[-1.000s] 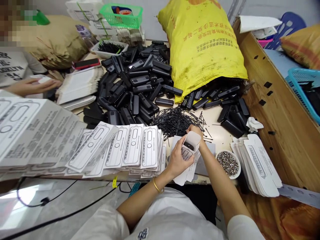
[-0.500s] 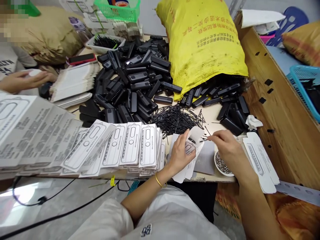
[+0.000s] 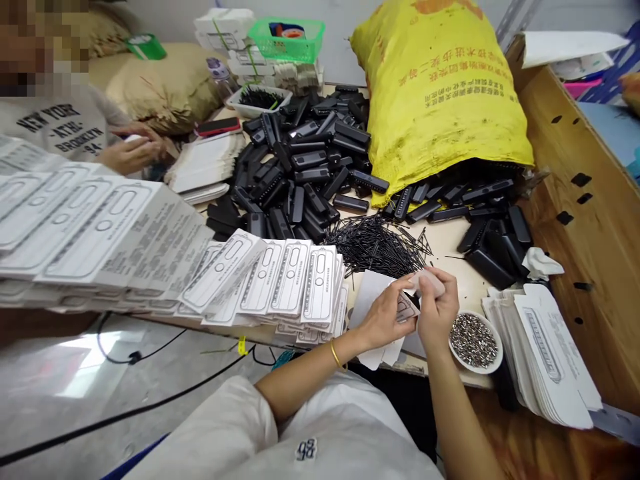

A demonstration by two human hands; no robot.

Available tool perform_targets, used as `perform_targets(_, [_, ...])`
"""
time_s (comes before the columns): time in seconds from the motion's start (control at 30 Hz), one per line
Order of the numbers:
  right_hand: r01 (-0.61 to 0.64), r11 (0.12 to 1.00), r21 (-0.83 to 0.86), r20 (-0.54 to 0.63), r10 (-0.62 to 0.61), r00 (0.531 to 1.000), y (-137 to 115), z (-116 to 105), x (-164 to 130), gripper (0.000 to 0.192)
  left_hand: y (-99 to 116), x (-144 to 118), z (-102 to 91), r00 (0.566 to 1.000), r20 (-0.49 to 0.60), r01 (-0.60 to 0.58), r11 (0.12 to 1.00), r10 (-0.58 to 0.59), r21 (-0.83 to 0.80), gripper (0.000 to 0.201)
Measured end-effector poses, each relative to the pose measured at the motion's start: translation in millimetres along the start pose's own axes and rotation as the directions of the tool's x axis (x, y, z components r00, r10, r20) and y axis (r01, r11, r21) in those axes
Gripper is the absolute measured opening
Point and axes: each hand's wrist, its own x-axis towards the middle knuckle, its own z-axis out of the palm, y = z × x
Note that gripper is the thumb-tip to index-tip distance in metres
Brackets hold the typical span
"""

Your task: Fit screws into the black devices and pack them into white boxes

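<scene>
- The left hand point(image 3: 387, 315) grips a small white printed cardboard box point(image 3: 409, 308) from its left side, fingers curled around it, just above the near edge of the table point(image 3: 440, 250).
- The right hand point(image 3: 437, 308) pinches the box's pale top flap between thumb and fingertips, touching the left hand.
- A round white bowl of small silver metal pieces point(image 3: 474, 340) sits just beside the right hand, at the near edge.
- A loose heap of thin black pins point(image 3: 375, 243) lies just beyond the hands.
- A pile of black plastic oblong cases point(image 3: 300, 173) covers the middle of the table, spilling from a yellow woven sack point(image 3: 440, 93) at the far side.
- Fanned rows of flat white printed cartons point(image 3: 280, 280) run along the near edge to the left; another stack of flat white cartons point(image 3: 545, 347) lies at the near right corner.
- Another person's hands point(image 3: 133, 150) work at the far left corner.
</scene>
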Motion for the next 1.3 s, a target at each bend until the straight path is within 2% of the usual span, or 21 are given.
perform_targets(0.07, [0.203,0.978,-0.039,-0.032,-0.205,0.978,1,9,-13,0.016,-3,1,0.5,1.000,-0.010,0.013,0.998,-0.014,-0.056,0.084])
perform_targets(0.13, [0.339,0.940,-0.037,0.008,-0.339,0.941,1,11,-23,0.014,-7,1,1.6,1.000,-0.022,0.012,0.997,-0.013,-0.075,0.093])
perform_targets(0.2, [0.295,0.955,0.022,-0.012,-0.295,0.956,0,8,-27,0.015,-10,1,3.4,1.000,-0.026,0.005,0.998,-0.006,-0.060,0.095])
perform_targets(0.3, [0.110,0.988,0.110,-0.099,-0.100,0.990,-1,3,-25,0.018,-8,1,5.9,1.000,-0.019,-0.003,1.000,0.003,-0.029,0.097])
perform_targets(0.37, [0.087,0.993,0.085,-0.118,-0.076,0.990,-2,2,-24,0.014,-5,1,6.3,1.000,-0.023,-0.001,1.000,0.001,-0.024,0.095])
perform_targets(0.47, [0.224,0.974,-0.018,-0.065,-0.225,0.972,1,3,-28,0.015,-3,1,5.5,0.999,-0.034,0.007,0.999,-0.009,-0.042,0.091])
perform_targets(0.53, [0.369,0.927,-0.064,-0.027,-0.371,0.928,5,4,-34,0.020,-7,0,5.7,0.999,-0.042,-0.004,0.999,0.002,-0.050,0.088])
perform_targets(0.6, [0.459,0.885,-0.079,-0.009,-0.461,0.887,9,5,-40,0.023,-12,-1,7.5,0.997,-0.067,-0.025,0.999,0.022,-0.041,0.082])
perform_targets(0.67, [0.446,0.894,-0.048,0.023,-0.445,0.895,10,3,-42,0.022,-11,-3,10.1,0.996,-0.094,-0.005,1.000,0.005,0.001,0.077])
perform_targets(0.73, [0.342,0.938,0.051,0.049,-0.344,0.938,7,-3,-40,0.024,5,-7,10.0,0.995,-0.084,0.054,0.994,-0.046,0.094,0.074])
perform_targets(0.77, [0.281,0.953,0.118,0.031,-0.286,0.958,4,-7,-37,0.027,19,-9,7.4,0.996,-0.069,0.068,0.985,-0.058,0.160,0.073])
perform_targets(0.83, [0.199,0.950,0.242,-0.084,-0.184,0.979,-2,-17,-28,0.033,57,-16,-5.3,0.999,-0.046,0.040,0.949,-0.027,0.312,0.071])
perform_targets(0.9, [0.177,0.942,0.286,-0.225,-0.113,0.968,-7,-27,-19,0.034,99,-22,-30.1,0.997,-0.069,0.008,0.895,0.026,0.447,0.069])
perform_targets(0.93, [0.167,0.947,0.273,-0.267,-0.093,0.959,-9,-32,-16,0.032,116,-24,-46.4,0.994,-0.113,0.052,0.849,0.009,0.526,0.068])
perform_targets(1.0, [0.138,0.966,0.219,-0.294,-0.069,0.953,-10,-40,-13,0.030,137,-26,-83.3,0.964,-0.253,0.239,0.683,-0.082,0.690,0.067])
perform_targets(1.03, [0.122,0.973,0.194,-0.287,-0.063,0.956,-8,-43,-12,0.030,139,-25,-102.1,0.934,-0.337,0.341,0.572,-0.117,0.746,0.066])
perform_targets(1.13, [0.082,0.982,0.170,-0.247,-0.038,0.968,-1,-48,-16,0.028,122,-26,-150.6,0.840,-0.523,0.542,0.231,-0.143,0.808,0.063])
perform_targets(1.17, [0.065,0.983,0.173,-0.231,-0.023,0.973,3,-48,-17,0.027,112,-28,-162.7,0.812,-0.564,0.583,0.150,-0.150,0.799,0.063])
perform_targets(1.23, [0.028,0.985,0.171,-0.201,0.007,0.980,9,-49,-19,0.026,94,-33,-180.3,0.769,-0.613,0.632,0.067,-0.183,0.772,0.062])
perform_targets(1.3, [0.000,0.990,0.143,-0.173,0.025,0.985,14,-53,-20,0.026,83,-39,-190.5,0.733,-0.655,0.673,0.052,-0.182,0.738,0.061])
